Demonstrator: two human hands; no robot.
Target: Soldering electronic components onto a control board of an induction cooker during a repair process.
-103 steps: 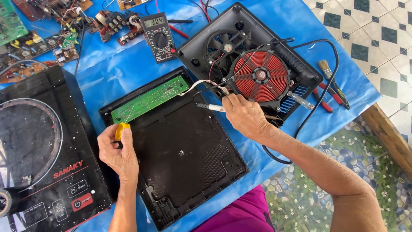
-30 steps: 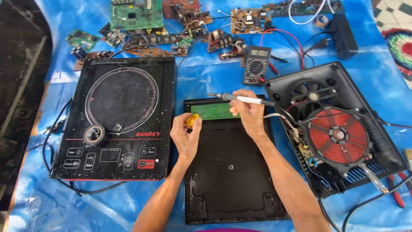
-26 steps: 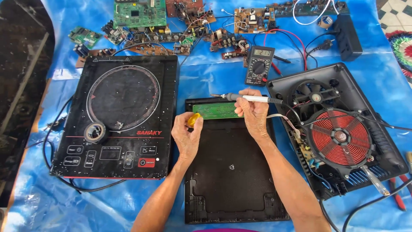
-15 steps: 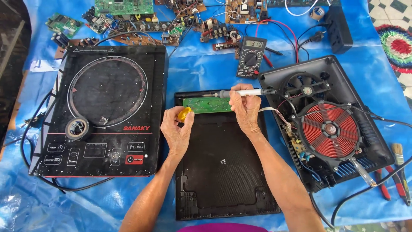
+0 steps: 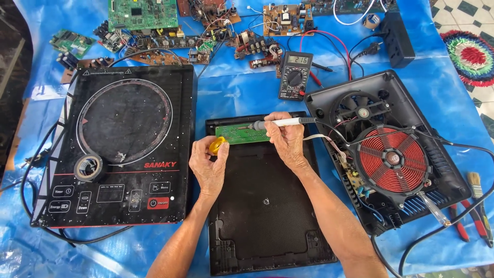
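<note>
Your right hand (image 5: pixel 284 140) grips a white soldering iron (image 5: pixel 280 123), tip over the green circuit board (image 5: pixel 242 135) at the top edge of the black panel (image 5: pixel 267 206). Your left hand (image 5: pixel 207 163) pinches a small yellow object (image 5: pixel 216 145) just beside the board's left end

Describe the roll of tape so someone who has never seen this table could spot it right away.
Start at the big black cooktop on the left of the blue sheet, left of the person's left hand. On its glass, at the lower left edge of the ring marking, just above the button panel, lies the roll of tape. It is the only loose thing on that cooktop: a small dark ring, lying flat.
</note>
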